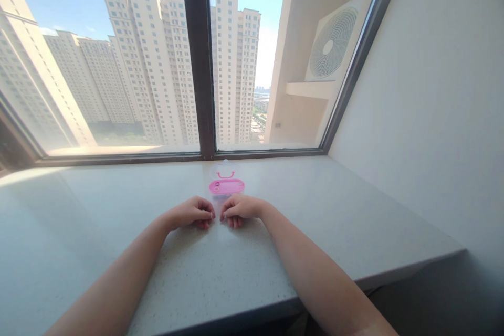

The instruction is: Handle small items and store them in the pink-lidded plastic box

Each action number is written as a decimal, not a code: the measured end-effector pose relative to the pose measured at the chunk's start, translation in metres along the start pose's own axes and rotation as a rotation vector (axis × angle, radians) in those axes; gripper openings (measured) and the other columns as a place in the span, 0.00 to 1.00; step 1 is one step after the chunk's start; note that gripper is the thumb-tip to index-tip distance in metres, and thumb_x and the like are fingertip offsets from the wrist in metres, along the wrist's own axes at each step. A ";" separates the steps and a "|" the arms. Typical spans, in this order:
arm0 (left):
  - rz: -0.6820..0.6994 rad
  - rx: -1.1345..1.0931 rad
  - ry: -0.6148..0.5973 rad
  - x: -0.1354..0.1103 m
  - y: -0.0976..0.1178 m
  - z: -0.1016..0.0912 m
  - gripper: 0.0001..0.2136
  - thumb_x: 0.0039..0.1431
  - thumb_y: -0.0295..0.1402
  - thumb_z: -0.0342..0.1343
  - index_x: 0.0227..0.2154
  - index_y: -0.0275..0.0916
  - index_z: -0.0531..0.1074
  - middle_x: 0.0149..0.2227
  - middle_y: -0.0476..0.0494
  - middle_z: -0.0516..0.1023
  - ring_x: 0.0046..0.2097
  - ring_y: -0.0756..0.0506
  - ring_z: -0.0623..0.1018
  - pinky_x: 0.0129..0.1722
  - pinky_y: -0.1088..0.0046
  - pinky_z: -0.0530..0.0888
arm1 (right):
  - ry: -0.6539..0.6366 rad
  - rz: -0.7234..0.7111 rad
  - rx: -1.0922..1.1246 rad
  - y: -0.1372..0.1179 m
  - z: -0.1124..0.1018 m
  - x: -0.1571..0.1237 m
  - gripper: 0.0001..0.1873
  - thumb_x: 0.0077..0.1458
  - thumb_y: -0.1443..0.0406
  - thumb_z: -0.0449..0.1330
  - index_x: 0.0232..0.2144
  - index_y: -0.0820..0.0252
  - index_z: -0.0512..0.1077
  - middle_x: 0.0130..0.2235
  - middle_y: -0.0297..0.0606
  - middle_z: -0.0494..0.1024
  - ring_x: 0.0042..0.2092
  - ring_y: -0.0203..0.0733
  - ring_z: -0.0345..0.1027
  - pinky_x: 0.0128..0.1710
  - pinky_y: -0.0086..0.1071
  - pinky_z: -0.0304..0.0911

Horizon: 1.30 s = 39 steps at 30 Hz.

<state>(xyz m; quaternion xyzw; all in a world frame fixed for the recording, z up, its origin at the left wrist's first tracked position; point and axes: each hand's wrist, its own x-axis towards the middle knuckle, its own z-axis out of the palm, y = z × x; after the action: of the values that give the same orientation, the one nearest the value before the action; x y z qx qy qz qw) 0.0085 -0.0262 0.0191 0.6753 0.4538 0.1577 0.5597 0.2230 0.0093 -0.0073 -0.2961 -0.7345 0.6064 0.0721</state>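
My left hand [197, 212] rests on the white speckled sill with its fingers curled and thumb against the index finger. Just across a narrow gap, my right hand [239, 208] is curled in the same way, its fingertips facing the left ones. Anything pinched in either hand is too small or hidden to make out. Right behind both hands sits a small oval pink case [228, 187]. Its clear lid [225, 170] with a pink handle stands raised at the back. A small dark ring-shaped thing [217, 184] lies at the case's left end.
The pale stone sill [323, 220] runs to a wall [433, 89] on the right and ends at a front edge below my arms. Beyond the case stands a window with a dark frame [197, 52]. Outside are tall buildings and an air-conditioner unit [333, 42].
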 end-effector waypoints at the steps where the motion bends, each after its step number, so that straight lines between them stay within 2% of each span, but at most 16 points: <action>1: -0.002 0.001 0.002 0.000 0.000 0.000 0.13 0.44 0.40 0.60 0.29 0.35 0.73 0.26 0.47 0.75 0.28 0.49 0.76 0.28 0.75 0.71 | -0.001 0.000 0.000 0.000 0.000 0.000 0.08 0.53 0.70 0.54 0.35 0.68 0.71 0.23 0.36 0.73 0.22 0.31 0.68 0.21 0.22 0.61; 39: 0.025 0.036 -0.009 0.004 -0.008 -0.002 0.11 0.46 0.37 0.57 0.30 0.35 0.73 0.26 0.48 0.74 0.29 0.48 0.76 0.28 0.76 0.71 | 0.019 -0.013 -0.001 -0.003 0.003 -0.003 0.05 0.50 0.69 0.57 0.31 0.67 0.70 0.23 0.35 0.72 0.21 0.32 0.67 0.21 0.23 0.62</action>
<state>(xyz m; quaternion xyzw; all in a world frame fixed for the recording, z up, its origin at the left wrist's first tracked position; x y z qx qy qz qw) 0.0054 -0.0220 0.0113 0.6915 0.4456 0.1533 0.5475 0.2227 0.0052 -0.0042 -0.2970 -0.7361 0.6025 0.0829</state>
